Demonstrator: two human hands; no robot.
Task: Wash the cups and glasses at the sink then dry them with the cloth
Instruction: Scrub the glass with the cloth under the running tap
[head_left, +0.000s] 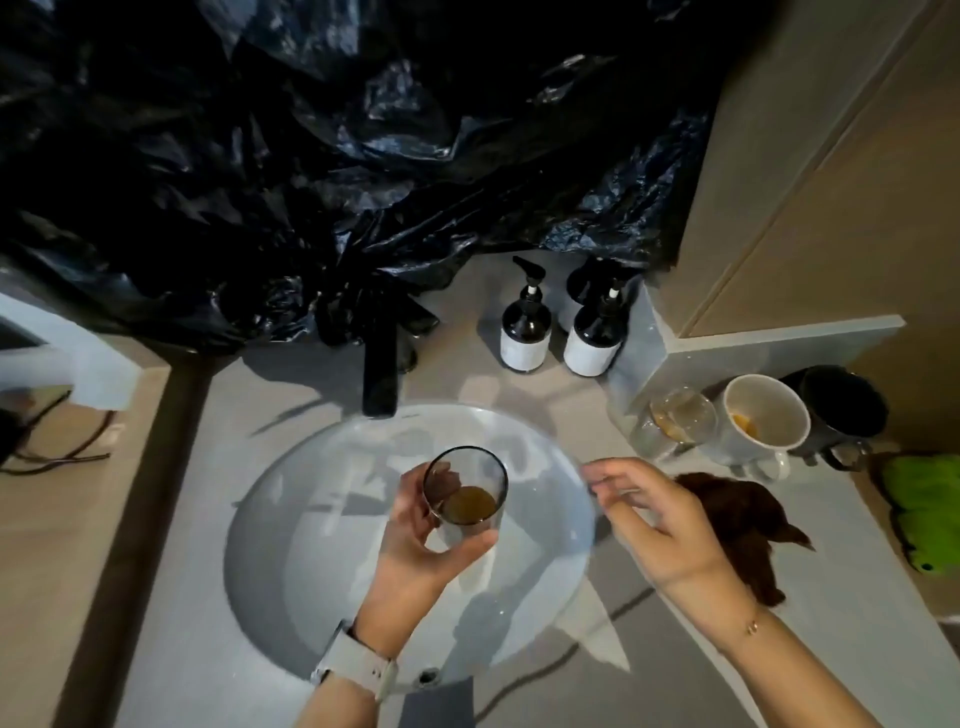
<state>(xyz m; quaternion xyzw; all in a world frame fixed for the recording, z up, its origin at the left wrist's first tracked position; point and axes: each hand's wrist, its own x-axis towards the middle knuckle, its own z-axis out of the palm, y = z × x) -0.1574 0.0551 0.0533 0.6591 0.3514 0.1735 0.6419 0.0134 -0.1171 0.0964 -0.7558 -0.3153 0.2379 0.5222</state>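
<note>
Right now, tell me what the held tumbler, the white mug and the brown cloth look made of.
Tumbler: clear smoky glass, since the left hand's fingers show through its wall. White mug: likely glazed ceramic, thick, opaque, smooth rim. Brown cloth: soft fabric, probably terry, crumpled and matte.

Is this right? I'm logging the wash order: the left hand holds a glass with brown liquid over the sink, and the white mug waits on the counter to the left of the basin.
Not quite. In the head view the white mug stands on the counter to the right of the sink, not the left. The rest holds: the left hand holds the glass with brown liquid over the basin.
</note>
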